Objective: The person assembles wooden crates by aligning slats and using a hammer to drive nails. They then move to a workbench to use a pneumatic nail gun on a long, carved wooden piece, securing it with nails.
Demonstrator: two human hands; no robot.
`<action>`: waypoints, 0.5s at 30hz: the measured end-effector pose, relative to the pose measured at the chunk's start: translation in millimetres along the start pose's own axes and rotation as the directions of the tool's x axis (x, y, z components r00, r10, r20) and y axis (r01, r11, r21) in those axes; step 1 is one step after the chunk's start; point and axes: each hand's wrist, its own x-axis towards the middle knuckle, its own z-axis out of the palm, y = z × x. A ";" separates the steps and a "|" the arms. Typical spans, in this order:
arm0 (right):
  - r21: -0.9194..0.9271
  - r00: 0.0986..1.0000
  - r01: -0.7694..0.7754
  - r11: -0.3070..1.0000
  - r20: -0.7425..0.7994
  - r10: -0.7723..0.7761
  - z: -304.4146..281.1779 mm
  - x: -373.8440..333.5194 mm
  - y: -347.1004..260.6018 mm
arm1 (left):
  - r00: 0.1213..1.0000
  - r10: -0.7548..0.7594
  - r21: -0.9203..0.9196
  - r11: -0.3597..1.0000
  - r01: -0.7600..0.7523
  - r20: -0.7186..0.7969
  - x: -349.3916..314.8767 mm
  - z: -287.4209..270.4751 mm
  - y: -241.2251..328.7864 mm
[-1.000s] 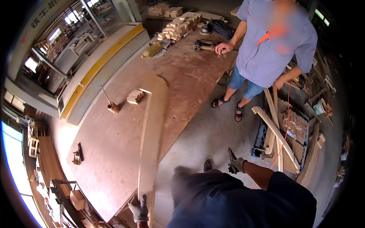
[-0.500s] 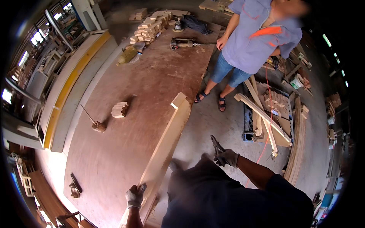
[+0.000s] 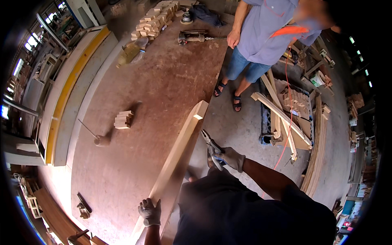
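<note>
A long pale wooden board [image 3: 173, 157] lies along the right edge of the brown worktable, with a short block-like piece [image 3: 200, 110] at its far end. My left hand [image 3: 150, 212], in a grey glove, grips the board near its close end, fingers over its top and side. My right hand [image 3: 232, 159], also gloved, is wrapped around a pair of pliers [image 3: 211, 146]. Their jaws point up and left towards the board, apart from it, beyond the table edge.
On the worktable [image 3: 163, 85] sit stacked wooden blocks [image 3: 123, 119], a brush-like tool [image 3: 101, 140], a hand plane [image 3: 84, 210], a power tool [image 3: 192, 37] and a block pile [image 3: 153, 22]. Another person [image 3: 267, 36] stands beyond the table's right edge. A crate [image 3: 296, 102] of wood pieces is right.
The board has been turned about its length, so its end block now sits to the right. My right hand has brought the pliers left, closer to the board. My left hand stays on it.
</note>
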 end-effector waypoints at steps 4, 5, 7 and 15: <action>0.056 1.000 -0.031 0.998 0.001 0.031 -2.5 40.3 -13.0 | 0.994 0.030 -0.203 0.979 -0.008 0.102 24.4 -6.8 34.9; 0.086 0.999 -0.048 0.995 -0.009 0.049 -0.2 44.3 -21.8 | 0.995 0.012 -0.239 0.971 0.013 0.099 30.1 -2.9 38.9; 0.141 0.995 -0.094 0.985 0.032 0.091 -4.7 49.7 -26.8 | 0.995 -0.022 -0.312 0.949 0.051 0.096 42.7 8.6 44.2; 0.226 0.992 -0.124 0.966 0.001 0.127 7.5 50.4 -33.4 | 0.992 -0.035 -0.366 0.928 0.078 0.124 46.8 5.2 50.3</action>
